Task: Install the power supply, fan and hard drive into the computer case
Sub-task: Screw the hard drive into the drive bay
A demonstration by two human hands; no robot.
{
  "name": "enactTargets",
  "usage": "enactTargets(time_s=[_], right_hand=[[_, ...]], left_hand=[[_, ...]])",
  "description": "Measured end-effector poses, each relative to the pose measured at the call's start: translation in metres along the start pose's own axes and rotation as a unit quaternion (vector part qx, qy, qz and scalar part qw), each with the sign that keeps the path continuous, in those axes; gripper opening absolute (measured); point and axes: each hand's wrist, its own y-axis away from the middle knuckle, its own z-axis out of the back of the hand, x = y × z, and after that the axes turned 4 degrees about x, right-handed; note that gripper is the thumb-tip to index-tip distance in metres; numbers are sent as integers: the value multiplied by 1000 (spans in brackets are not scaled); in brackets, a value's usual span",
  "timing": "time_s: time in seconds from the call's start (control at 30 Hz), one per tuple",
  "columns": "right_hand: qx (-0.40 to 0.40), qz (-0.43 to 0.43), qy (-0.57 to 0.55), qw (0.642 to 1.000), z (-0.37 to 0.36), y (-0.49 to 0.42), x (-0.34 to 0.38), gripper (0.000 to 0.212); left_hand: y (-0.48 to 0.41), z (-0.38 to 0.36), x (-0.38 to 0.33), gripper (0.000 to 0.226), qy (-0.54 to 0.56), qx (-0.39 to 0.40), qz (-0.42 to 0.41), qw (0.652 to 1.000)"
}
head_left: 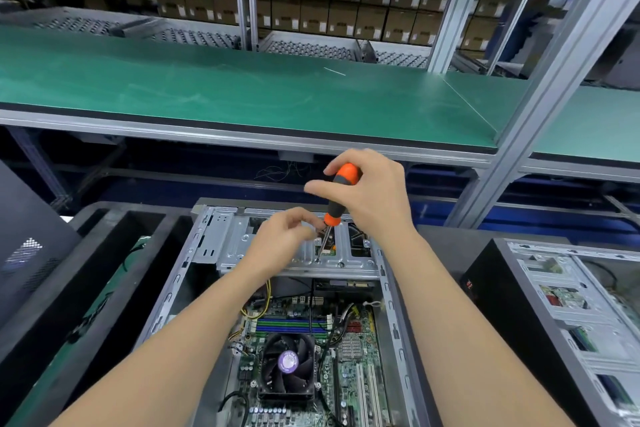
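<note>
Forearms span the open computer case [391,305]. Right hand [375,196] grips the screwdriver [341,192], left hand [280,239] pinches its shaft, tip on the far drive cage [235,248]. Likely the drive-fastening step; steady downward turning comes next

Both your forearms come in bare from the bottom edge, angling up toward frame centre. Your R hand [374,191] sits highest, just above centre, wrist bent. Its fingers & thumb wrap round the screwdriver [341,192] handle, w/ one finger stretched over the handle's top end. Your L hand [280,236] is lower & left of it, back of hand up. Its fingers curl in, tips bunched right by the shaft under the handle; can't tell if they pinch it. Hands are close together, not touching.
</note>
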Motion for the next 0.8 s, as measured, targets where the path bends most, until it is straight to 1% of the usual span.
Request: enactTargets(time_s=[0.03,0.07,0.1,0.13,0.2,0.27,0.33,0.43,0.47,0.5,0.57,0.63,0.7,0.8], right_hand=[[0,1,10,1000,-1,0,1,34],[12,4,2,1000,-1,1,3,32],[30,12,-13,999,-2,3,5,28],[56,18,-32,998,-2,5,5,23],[117,11,-85,989,-3,10,3,14],[149,-20,-124,981,-2,12,-1,11],[134,-36,-105,985,-1,12,-2,16],[57,-39,-49,996,-3,10,1,45],[40,-39,-29,998,-5,9,3,51],[40,-36,-12,998,-8,8,5,52],[86,-15,-10,996,-12,9,7,43],[124,29,-32,991,-17,11,7,37],[136,52,-48,988,-17,12,6,30],[143,42,-67,987,-13,11,6,24]], left_hand=[[-2,1,-3,25,68,4,47,997],[-4,1,-4,26,131,10,88,988],[-5,2,-4,23,176,15,108,978],[-6,3,-3,25,188,19,111,976],[-4,7,0,37,167,20,105,980],[-3,11,5,43,112,4,88,990],[-1,12,9,40,71,-9,71,995],[3,13,16,26,37,-32,61,997],[4,12,18,23,29,-43,61,997],[5,12,19,20,31,-52,65,996],[6,12,20,15,64,-60,73,993],[10,13,20,15,102,-63,67,991],[13,17,18,17,95,-67,35,993],[15,22,14,17,63,-69,-10,996]])
